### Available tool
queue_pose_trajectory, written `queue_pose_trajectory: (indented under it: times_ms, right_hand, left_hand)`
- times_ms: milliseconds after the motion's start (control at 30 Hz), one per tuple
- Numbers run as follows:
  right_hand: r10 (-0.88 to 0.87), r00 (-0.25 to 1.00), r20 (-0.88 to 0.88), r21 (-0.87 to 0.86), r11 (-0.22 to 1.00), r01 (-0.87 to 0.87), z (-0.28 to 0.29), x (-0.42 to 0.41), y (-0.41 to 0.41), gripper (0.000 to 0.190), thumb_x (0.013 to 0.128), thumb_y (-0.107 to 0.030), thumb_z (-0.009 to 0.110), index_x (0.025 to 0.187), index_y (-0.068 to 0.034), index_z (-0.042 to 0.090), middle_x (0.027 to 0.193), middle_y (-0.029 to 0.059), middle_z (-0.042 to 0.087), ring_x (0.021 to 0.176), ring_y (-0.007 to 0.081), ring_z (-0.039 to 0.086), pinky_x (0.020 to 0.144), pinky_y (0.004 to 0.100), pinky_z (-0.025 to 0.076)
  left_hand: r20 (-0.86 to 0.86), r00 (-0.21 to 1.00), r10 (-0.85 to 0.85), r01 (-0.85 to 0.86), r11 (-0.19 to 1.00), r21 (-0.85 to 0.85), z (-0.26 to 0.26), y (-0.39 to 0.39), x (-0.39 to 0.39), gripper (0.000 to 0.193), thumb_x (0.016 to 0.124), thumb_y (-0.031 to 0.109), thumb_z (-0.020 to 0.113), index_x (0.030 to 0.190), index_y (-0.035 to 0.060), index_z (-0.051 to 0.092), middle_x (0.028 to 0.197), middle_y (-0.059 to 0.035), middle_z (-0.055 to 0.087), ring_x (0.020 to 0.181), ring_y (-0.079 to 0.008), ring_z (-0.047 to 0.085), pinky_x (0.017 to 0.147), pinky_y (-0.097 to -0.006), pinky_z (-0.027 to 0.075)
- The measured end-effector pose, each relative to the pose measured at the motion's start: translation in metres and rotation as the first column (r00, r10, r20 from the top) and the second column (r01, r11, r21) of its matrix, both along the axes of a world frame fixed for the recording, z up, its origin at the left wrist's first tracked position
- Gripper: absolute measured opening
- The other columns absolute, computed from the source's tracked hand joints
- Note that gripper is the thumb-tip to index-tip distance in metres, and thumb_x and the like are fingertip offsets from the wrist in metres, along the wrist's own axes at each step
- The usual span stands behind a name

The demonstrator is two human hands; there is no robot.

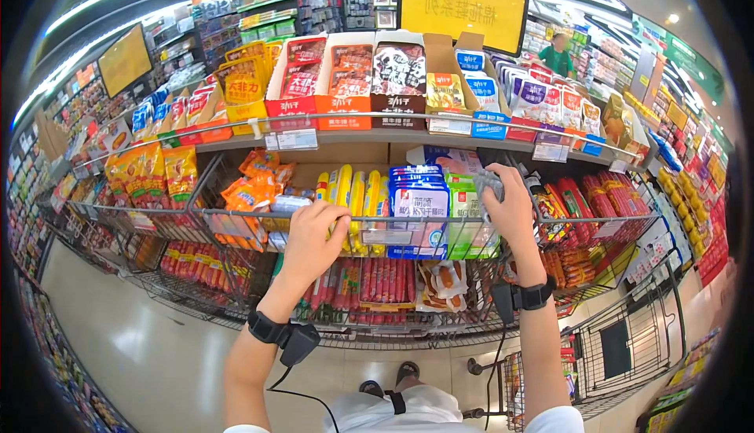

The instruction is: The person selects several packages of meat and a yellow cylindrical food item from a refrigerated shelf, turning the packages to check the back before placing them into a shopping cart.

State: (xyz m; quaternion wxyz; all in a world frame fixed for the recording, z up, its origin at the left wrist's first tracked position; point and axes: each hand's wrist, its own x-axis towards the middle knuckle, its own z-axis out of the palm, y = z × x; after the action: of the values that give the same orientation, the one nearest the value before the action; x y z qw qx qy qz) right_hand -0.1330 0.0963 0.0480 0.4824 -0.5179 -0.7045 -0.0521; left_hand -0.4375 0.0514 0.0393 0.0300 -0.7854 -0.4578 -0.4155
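My left hand (315, 237) is over the front rail of a wire basket (386, 219), its fingers curled beside yellow-wrapped sausages (357, 194). Whether it grips anything is not plain. To the right, my right hand (511, 200) has its thumb and fingers around a crinkled grey plastic packet (489, 188), above the basket's right end. Blue-and-white pouches (418, 206) and green-and-white pouches (465, 212) stand upright between my hands. Left of the sausages lie orange snack bags (250, 191) and a pale wrapped item (290, 203). Both wrists wear black straps with a cabled device.
Snack boxes (343, 79) line the shelf above, behind a rail with price tags (291, 139). Red-wrapped sausages (386, 280) fill the lower baskets. A wire shopping cart (624, 338) stands at my right. A person in green (555, 56) is far back.
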Motion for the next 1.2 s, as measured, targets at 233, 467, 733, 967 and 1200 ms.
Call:
queue_pose_trajectory:
  times_ms: [233, 467, 733, 967, 1200]
  right_hand:
    - [-0.107, 0.994, 0.025, -0.018, 0.994, 0.107, 0.002, -0.002, -0.003, 0.029, 0.071, -0.016, 0.053, 0.099, -0.012, 0.053, 0.093, 0.0092, 0.053, 0.08, 0.0309, 0.055, 0.066, 0.0381, 0.045]
    - [-0.111, 0.994, 0.016, -0.015, 0.994, 0.112, -0.002, -0.003, 0.0, 0.03, 0.07, -0.015, 0.055, 0.099, -0.011, 0.053, 0.094, 0.0076, 0.053, 0.08, 0.0289, 0.056, 0.062, 0.0394, 0.046]
    - [-0.117, 0.993, 0.028, 0.018, 0.993, 0.116, -0.001, -0.001, 0.0, 0.03, 0.068, -0.014, 0.057, 0.098, -0.01, 0.053, 0.091, 0.0067, 0.053, 0.076, 0.0268, 0.056, 0.058, 0.0376, 0.047]
    - [-0.118, 0.993, 0.028, 0.04, 0.992, 0.117, -0.002, 0.0, 0.0, 0.03, 0.068, -0.013, 0.057, 0.097, -0.01, 0.053, 0.09, 0.0066, 0.053, 0.075, 0.0261, 0.057, 0.056, 0.0366, 0.047]
    - [-0.112, 0.993, 0.023, 0.054, 0.992, 0.111, -0.002, -0.001, -0.001, 0.029, 0.067, -0.013, 0.057, 0.096, -0.01, 0.053, 0.091, 0.0068, 0.053, 0.075, 0.0271, 0.056, 0.057, 0.0375, 0.046]
  left_hand:
    - [-0.317, 0.907, -0.279, 0.177, 0.932, -0.315, 0.044, 0.047, 0.005, 0.021, 0.077, 0.018, 0.054, 0.09, 0.0026, 0.06, 0.087, -0.0151, 0.058, 0.086, -0.0302, 0.055, 0.077, -0.038, 0.043]
    - [-0.439, 0.622, -0.649, 0.068, 0.603, -0.795, 0.077, 0.122, 0.058, 0.034, 0.085, 0.029, 0.045, 0.106, 0.0054, 0.056, 0.116, -0.0173, 0.049, 0.111, -0.0294, 0.044, 0.093, -0.0364, 0.034]
    - [-0.432, 0.479, -0.764, -0.004, 0.491, -0.871, 0.036, 0.167, 0.085, 0.034, 0.083, 0.026, 0.044, 0.104, 0.0028, 0.058, 0.116, -0.0225, 0.048, 0.112, -0.0325, 0.042, 0.094, -0.0363, 0.032]
    - [-0.379, 0.491, -0.785, 0.147, 0.503, -0.852, 0.032, 0.169, 0.085, 0.025, 0.078, 0.018, 0.047, 0.077, -0.0049, 0.058, 0.072, -0.0188, 0.057, 0.07, -0.027, 0.054, 0.066, -0.0372, 0.041]
    - [-0.377, 0.472, -0.797, 0.229, 0.524, -0.82, 0.041, 0.16, 0.081, 0.016, 0.068, 0.009, 0.055, 0.077, -0.0022, 0.062, 0.07, -0.0162, 0.058, 0.07, -0.0258, 0.056, 0.063, -0.0351, 0.042]
